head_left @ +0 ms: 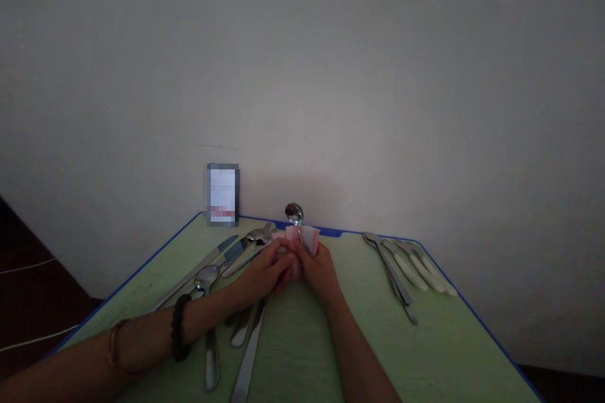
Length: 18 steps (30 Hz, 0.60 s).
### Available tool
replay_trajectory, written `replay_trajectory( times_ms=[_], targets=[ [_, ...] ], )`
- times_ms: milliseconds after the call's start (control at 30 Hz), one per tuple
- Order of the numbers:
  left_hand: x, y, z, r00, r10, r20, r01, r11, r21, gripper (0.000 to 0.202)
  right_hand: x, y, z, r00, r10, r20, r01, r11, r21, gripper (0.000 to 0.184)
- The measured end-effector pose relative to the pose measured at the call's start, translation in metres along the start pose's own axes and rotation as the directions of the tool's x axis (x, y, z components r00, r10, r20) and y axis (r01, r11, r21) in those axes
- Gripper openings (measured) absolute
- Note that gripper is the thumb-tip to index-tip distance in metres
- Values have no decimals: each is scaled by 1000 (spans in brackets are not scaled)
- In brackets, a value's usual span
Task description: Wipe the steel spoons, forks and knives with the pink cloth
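A shiny metal spoon (293, 213) stands bowl-up above my hands, near the table's far edge. Around its handle is a pink and white cloth (309, 237). My right hand (317, 267) is closed on the spoon's handle with the cloth, its thumb along the front. Fingers bent, my left hand (274, 264) presses on the cloth from the other side and meets the right hand. The lower part of the handle is hidden by the cloth and fingers. Beneath my left forearm lie several pieces of cutlery, including a spoon (208, 276).
The green table (302, 352) has a blue rim and stands against a grey wall (378, 107). A phone with a blurred screen (223, 195) leans there at the back left. On the right lie several pieces of cutlery (392, 274), some with white handles.
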<state>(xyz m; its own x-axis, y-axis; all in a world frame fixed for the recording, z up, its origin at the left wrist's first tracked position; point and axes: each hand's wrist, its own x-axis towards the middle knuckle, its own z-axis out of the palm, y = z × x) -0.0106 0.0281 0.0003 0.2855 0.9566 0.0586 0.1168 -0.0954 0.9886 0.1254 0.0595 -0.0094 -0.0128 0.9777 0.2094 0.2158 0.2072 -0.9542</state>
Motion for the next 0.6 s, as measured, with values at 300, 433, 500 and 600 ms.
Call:
replay_trajectory(
  times_ms=[300,433,500,600],
  targets=[
    [5,-9,-2,1000,-9,-25,4,986,-169,36,0,1,-10,988,59,145,-82,985,153,36],
    [11,-13,-5,992,-69,102,98,945,-313,49,-1,3,-23,961,65,270,-119,975,190,36],
    [13,-12,-8,978,-86,189,157,900,-405,57,-2,3,-28,963,29,266,-69,988,140,33],
    [13,-11,-11,958,-64,281,206,832,-516,63,-2,0,-31,965,-102,241,90,994,59,26]
  ],
)
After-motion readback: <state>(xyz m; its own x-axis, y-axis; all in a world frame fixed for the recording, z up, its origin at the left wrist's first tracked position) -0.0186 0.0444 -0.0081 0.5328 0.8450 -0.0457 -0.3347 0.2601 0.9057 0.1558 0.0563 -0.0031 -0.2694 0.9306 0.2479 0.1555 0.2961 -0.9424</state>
